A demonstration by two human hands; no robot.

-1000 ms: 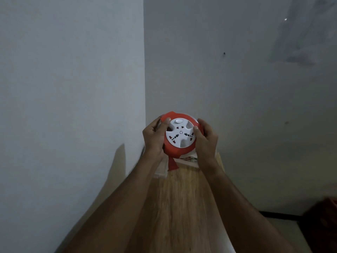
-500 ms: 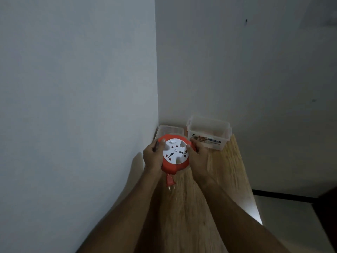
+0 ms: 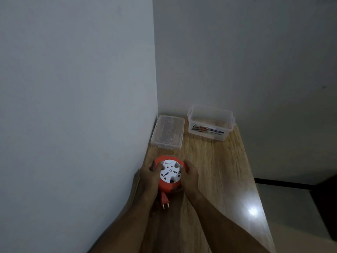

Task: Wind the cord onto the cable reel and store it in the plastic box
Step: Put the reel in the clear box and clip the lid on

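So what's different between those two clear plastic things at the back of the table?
The plastic box on the right is deep, stands open and bears a coloured label on its front; the lid on the left is shallow and flat, with no label. The box has reddish clips at its corners; the lid shows none. The lid lies in the corner against the left wall, the box apart from it. Both are clear plastic, rectangular, and rest on the wooden table.

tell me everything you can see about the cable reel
The cable reel is a round orange-red drum, plastic by its look, with a white face bearing socket holes and a white button near the far edge. It is held low over the wooden table, face up toward the camera, the left hand and right hand gripping opposite sides. Its orange plug sticks out of the near side, two pins pointing toward the person. A little cord shows at the lower right.
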